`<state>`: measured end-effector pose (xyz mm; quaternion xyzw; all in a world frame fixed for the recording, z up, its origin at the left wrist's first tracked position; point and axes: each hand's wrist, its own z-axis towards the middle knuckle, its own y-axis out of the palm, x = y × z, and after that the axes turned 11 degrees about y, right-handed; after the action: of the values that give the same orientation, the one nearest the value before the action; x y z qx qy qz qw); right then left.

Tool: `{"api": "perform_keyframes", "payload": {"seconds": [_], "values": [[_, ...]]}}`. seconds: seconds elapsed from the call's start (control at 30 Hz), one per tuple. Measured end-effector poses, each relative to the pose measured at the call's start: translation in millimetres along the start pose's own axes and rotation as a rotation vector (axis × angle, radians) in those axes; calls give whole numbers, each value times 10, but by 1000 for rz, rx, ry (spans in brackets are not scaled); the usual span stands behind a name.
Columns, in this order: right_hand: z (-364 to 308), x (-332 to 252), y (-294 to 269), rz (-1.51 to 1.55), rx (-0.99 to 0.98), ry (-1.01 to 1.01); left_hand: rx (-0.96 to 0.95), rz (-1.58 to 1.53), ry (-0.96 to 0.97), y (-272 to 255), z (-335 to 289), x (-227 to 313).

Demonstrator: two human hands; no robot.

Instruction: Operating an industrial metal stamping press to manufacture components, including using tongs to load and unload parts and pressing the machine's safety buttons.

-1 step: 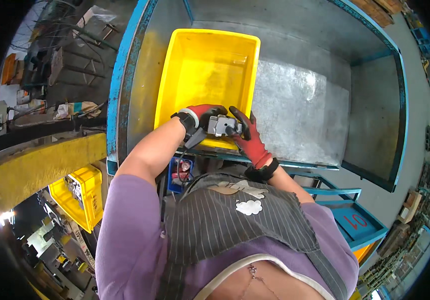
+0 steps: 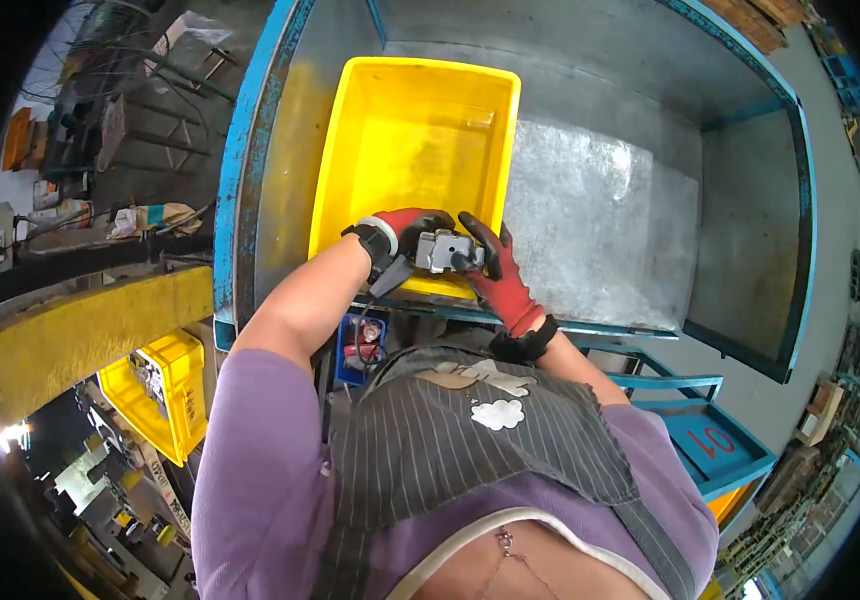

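Purple sleeves [image 2: 255, 440], pinstriped apron [image 2: 480, 455] and red, seemingly black-tipped gloves [image 2: 511, 295] are worn.

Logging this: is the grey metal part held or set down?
Held: the right hand grips the grey metal part over the yellow bin's near end.

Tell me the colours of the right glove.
The right glove is red with black fingers, clearest in the head view.

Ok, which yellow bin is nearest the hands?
The large yellow bin below them, inside the blue-edged trough; the other yellow bin, holding grey parts, is outside, lower left.
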<state>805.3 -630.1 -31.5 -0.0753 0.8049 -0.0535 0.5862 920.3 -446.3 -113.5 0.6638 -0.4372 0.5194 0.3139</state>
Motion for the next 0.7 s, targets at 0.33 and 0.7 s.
{"api": "perform_keyframes", "payload": {"seconds": [0.33,0.7], "values": [[-136,-412,88,-516,185,-161,84,-390,-133,-27,-95,533],[-235,-1262,148,-279,93,-504,391,-384,438,1,-660,1662]]}}
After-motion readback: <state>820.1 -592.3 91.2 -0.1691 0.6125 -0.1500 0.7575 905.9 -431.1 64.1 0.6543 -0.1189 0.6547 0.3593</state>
